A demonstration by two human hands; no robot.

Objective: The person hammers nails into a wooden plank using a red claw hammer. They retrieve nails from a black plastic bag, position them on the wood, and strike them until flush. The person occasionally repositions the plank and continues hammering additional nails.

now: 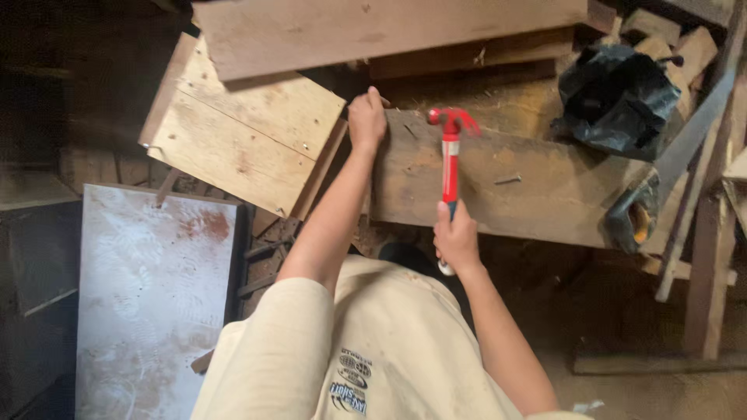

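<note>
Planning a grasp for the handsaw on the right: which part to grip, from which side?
Take the handsaw by its dark looped handle, low at the plank's right end. Come from the lower right: the loop faces that way, while the long blade slants up toward the black bag, probably too thin and flat to hold.
</note>
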